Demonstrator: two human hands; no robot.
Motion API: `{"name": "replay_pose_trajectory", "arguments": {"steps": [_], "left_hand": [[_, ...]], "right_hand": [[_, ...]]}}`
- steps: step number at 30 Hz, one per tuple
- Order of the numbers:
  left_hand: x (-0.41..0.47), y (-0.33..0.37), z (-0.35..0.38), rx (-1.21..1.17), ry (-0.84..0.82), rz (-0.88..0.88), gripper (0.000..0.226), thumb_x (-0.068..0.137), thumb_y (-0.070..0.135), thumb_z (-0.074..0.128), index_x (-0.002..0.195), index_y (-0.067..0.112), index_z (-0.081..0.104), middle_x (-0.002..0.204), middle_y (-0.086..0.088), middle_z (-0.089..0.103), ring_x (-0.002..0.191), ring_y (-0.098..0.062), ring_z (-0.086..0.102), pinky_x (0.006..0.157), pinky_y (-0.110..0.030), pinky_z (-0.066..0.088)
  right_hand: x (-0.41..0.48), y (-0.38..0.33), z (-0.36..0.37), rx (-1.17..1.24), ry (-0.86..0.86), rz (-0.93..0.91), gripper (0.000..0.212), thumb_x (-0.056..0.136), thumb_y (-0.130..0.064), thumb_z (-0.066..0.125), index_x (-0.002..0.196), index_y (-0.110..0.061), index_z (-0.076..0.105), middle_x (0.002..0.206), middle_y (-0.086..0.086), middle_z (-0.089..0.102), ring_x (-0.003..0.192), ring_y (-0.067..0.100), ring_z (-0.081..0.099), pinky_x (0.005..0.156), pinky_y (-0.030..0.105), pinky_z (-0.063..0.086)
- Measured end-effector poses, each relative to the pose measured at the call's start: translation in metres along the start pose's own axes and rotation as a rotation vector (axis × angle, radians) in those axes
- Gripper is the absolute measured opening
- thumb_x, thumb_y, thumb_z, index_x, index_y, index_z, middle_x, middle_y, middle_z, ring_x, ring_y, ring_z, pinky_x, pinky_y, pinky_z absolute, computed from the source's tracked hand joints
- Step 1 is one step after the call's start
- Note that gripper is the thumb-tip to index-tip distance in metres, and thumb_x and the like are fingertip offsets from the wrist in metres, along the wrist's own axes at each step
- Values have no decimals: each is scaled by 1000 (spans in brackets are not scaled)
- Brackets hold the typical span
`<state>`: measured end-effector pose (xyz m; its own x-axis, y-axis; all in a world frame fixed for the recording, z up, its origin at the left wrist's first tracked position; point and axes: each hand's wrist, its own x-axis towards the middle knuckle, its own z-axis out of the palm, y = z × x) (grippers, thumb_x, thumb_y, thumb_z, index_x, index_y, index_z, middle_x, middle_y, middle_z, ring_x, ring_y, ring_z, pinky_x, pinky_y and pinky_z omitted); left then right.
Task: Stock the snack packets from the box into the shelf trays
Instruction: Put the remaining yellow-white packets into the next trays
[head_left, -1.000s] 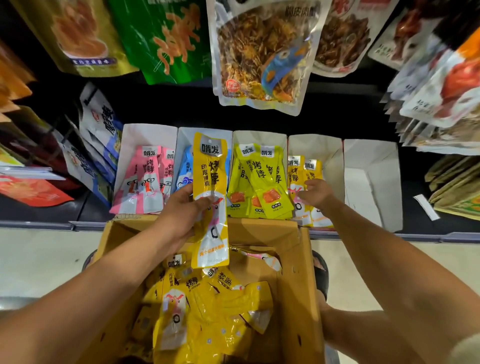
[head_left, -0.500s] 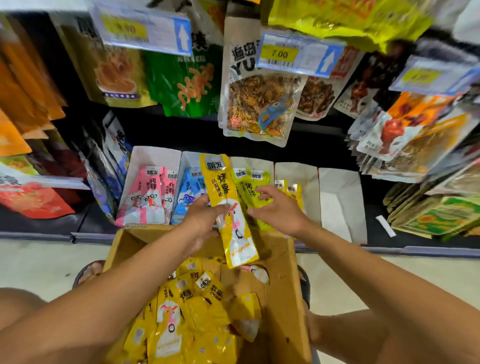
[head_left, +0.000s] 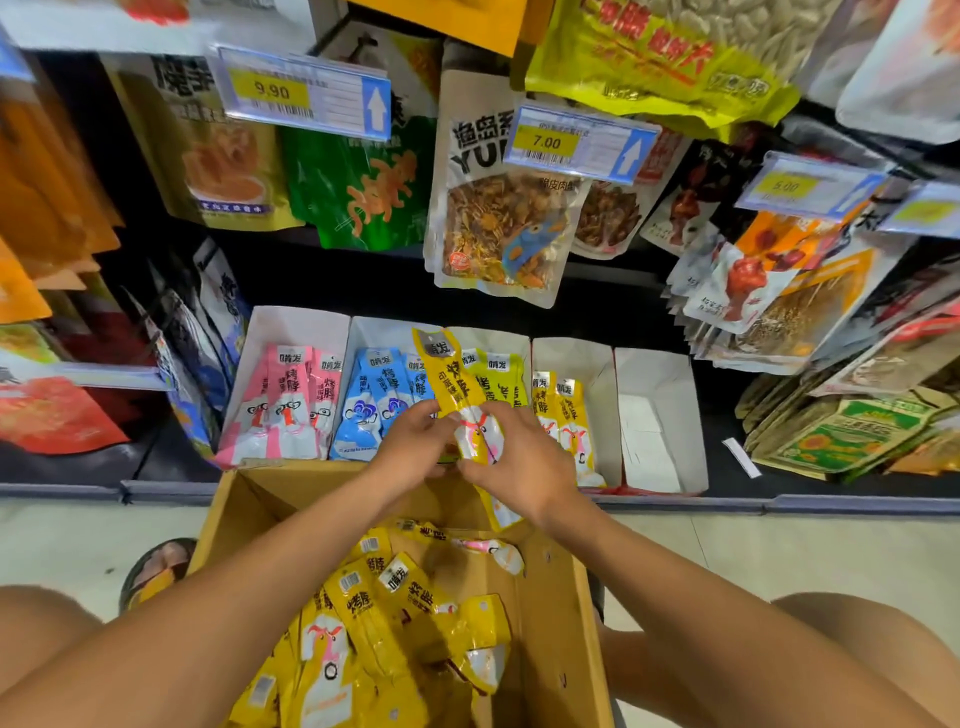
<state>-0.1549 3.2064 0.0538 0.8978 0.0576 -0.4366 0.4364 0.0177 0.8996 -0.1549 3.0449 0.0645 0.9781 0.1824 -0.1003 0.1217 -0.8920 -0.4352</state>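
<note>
Gripping one yellow snack packet (head_left: 451, 376) between them, the left hand (head_left: 415, 447) and right hand (head_left: 522, 465) pinch its lower half above the far rim of the cardboard box (head_left: 550, 623). More yellow packets (head_left: 374, 623) lie heaped in the box at 6 o'clock; the shelf trays (head_left: 660, 374) stand at 12 o'clock, just beyond the hands, holding pink, blue, green and yellow packs.

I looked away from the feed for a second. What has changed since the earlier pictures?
The right hand left the fourth tray and moved left to grip the yellow packet beside the left hand. The left hand's grip on it and the box stayed as they were.
</note>
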Motion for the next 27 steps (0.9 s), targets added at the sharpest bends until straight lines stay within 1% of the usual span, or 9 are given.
{"name": "replay_pose_trajectory", "arguments": {"steps": [2, 4, 7, 9, 11, 13, 17, 21, 27], "left_hand": [[2, -6, -5, 170, -1, 57, 36, 107, 36, 51, 141, 27, 54, 123, 7, 68, 112, -17, 65, 79, -30, 50], [5, -19, -14, 461, 1, 126, 45, 108, 46, 44, 150, 33, 45, 145, 3, 57, 129, -22, 55, 96, -35, 48], [13, -46, -30, 972, -48, 165, 58, 106, 57, 32, 161, 39, 24, 168, 0, 28, 155, -28, 21, 123, -50, 27], [17, -63, -35, 1202, -121, 115, 63, 105, 63, 23, 163, 43, 7, 173, 1, 6, 159, -30, -1, 127, -54, 9], [18, -76, -38, 1339, -182, 67, 67, 103, 67, 17, 162, 44, -6, 172, 2, -10, 157, -36, -15, 127, -55, -2], [18, -87, -40, 1428, -211, 47, 69, 101, 71, 12, 159, 46, -15, 170, 1, -20, 153, -39, -24, 126, -56, -9], [20, -103, -44, 1520, -205, 60, 74, 96, 76, 8, 152, 47, -31, 164, 2, -35, 146, -39, -38, 124, -56, -15], [23, -109, -43, 1567, -199, 65, 77, 92, 81, 4, 145, 48, -41, 159, 3, -43, 144, -40, -41, 123, -56, -18], [24, -112, -40, 1580, -199, 40, 80, 91, 85, 7, 140, 49, -46, 153, 5, -53, 139, -39, -49, 119, -55, -26]], "right_hand": [[10, 15, -5, 0, -13, 44, 71, 75, -59, 67, 139, -46, 39, 137, -8, 47, 117, 23, 57, 80, 36, 48], [20, 36, -10, 14, -2, 84, 68, 75, -61, 70, 136, -46, 42, 134, -5, 49, 111, 25, 59, 79, 36, 49], [38, 72, -19, 42, 38, 167, 67, 75, -67, 71, 133, -43, 46, 126, -1, 51, 105, 26, 60, 79, 37, 47], [54, 100, -23, 5, 45, 235, 68, 74, -67, 71, 132, -39, 49, 124, 4, 54, 103, 29, 61, 79, 37, 48], [70, 127, -21, -39, 46, 297, 71, 69, -72, 67, 130, -39, 50, 123, 7, 57, 103, 31, 62, 84, 44, 54], [83, 150, -16, -84, 27, 369, 73, 69, -72, 67, 131, -38, 50, 125, 9, 56, 107, 33, 61, 88, 49, 55], [101, 177, -3, -89, -14, 500, 73, 76, -63, 72, 138, -32, 48, 131, 12, 48, 110, 35, 61, 92, 49, 54], [119, 195, 18, -110, -33, 523, 72, 79, -59, 72, 140, -31, 48, 133, 11, 47, 112, 34, 60, 91, 47, 53], [142, 214, 42, -157, -47, 540, 61, 84, -50, 72, 137, -29, 51, 133, 9, 46, 115, 34, 59, 93, 46, 50]]}}
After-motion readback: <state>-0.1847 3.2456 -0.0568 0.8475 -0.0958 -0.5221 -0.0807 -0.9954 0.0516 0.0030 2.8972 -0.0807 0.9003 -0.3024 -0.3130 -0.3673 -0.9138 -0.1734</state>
